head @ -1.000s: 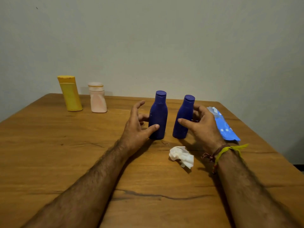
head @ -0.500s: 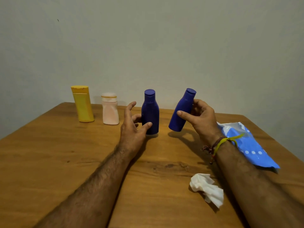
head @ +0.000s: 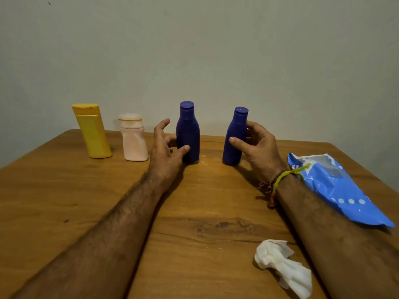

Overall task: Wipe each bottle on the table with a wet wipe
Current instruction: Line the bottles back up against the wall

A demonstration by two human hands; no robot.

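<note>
Four bottles stand in a row at the back of the wooden table (head: 64,201): a yellow bottle (head: 92,134), a pale pink bottle (head: 133,141) and two dark blue ones. My left hand (head: 166,154) wraps the left blue bottle (head: 187,126), thumb on its front and fingers behind, index finger raised. My right hand (head: 261,149) grips the right blue bottle (head: 236,130), which rests on the table leaning slightly. A crumpled white wet wipe (head: 282,264) lies loose near the front right, beside my right forearm.
A torn-open blue wet wipe pack (head: 336,190) lies at the right, partly under my right wrist. A plain wall rises right behind the table's far edge. The table's right edge runs close past the pack.
The right blue bottle, lifted and tilted half a second ago, now stands on the table farther from the left one. Both blue bottles now stand farther back, level with the yellow and pink ones.
</note>
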